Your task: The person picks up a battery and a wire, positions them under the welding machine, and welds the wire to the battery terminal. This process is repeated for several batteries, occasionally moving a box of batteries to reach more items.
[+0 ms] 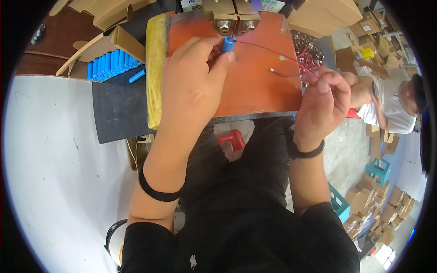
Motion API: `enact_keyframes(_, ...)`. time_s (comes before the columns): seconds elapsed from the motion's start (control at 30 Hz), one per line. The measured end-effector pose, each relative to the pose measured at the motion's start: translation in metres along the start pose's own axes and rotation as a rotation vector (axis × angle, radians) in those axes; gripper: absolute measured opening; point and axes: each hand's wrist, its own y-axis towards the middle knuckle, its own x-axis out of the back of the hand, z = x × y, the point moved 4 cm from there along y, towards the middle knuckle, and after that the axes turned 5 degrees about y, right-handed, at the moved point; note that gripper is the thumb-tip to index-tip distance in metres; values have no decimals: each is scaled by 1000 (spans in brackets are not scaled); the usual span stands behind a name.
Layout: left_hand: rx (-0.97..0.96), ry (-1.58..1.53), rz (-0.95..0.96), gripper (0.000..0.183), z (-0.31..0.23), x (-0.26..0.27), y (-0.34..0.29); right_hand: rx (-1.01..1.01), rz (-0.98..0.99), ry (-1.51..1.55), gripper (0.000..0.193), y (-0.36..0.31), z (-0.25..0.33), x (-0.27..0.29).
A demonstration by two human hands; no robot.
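Between the thumb and fingers of my left hand (193,86) stands a blue cylindrical battery cell (228,44), its top end right under the metal tips of a spot welder (234,20). A thin dark red wire (261,47) runs from the cell's top across to my right hand (325,93). My right thumb and forefinger pinch that wire; a second stretch of it ends in a small pale connector (271,70) over the orange mat (255,91). Whether the wire's end is fixed to the cell is too small to tell.
At left, an open cardboard box (129,41) holds several blue cells, and one loose cell (136,76) lies beside it. Yellow wrapping (155,68) edges the mat. Red wires with connectors (309,48) are heaped at right. Another person (387,102) sits farther right, near cardboard boxes (380,41).
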Motion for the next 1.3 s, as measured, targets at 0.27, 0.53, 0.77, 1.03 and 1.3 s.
enact_keyframes(0.27,-22,-34,-25,32,-1,1,1,-76,42,-70,14,-1,-2,1)
enact_keyframes(0.53,-20,-17,-27,28,-2,0,2,-58,57,-25,13,2,-4,4)
enact_keyframes(0.77,146,-210,185,21,-4,3,-10,-67,143,-169,13,24,6,-19)
enact_keyframes(1.03,-73,-259,124,21,-1,4,-5,-377,76,-23,10,27,-20,-34)
enact_keyframes(1.3,90,-139,144,36,-1,0,-1,-433,83,-73,10,33,-33,-35)
